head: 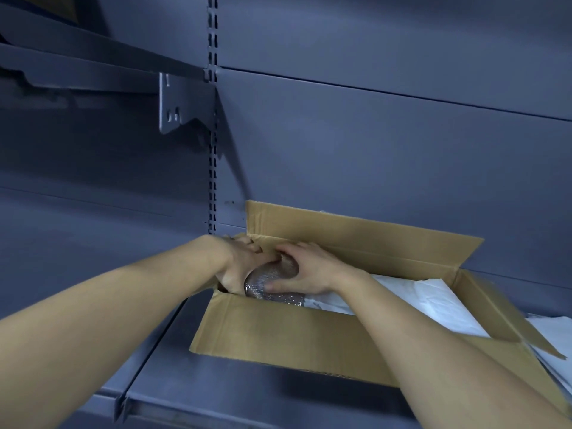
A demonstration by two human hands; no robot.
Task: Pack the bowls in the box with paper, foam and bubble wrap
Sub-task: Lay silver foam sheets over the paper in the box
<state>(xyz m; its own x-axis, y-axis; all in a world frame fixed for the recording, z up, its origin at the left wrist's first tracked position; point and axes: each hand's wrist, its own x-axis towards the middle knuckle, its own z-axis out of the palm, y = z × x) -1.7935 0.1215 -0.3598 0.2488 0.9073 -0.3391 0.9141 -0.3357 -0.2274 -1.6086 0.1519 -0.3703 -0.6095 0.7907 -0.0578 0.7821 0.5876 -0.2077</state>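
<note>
Seating bubble-wrapped bowl [266, 287] in box [278, 331] corner | right hand [305, 267] curled over it; left hand [236, 264] alongside, grip unclear | paper [433, 301] down, closing remains

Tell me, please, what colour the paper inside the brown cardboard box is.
The paper is white, clearest in head view.

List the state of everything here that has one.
Box: flaps open, standing on the shelf.
Bowl: bubble-wrapped, at the box's left end, partly inside.
Paper: lying in the box, right of the bowl.
Left grip: holds the bowl's left side.
Right grip: fingers curled over the bowl's right side.
</note>
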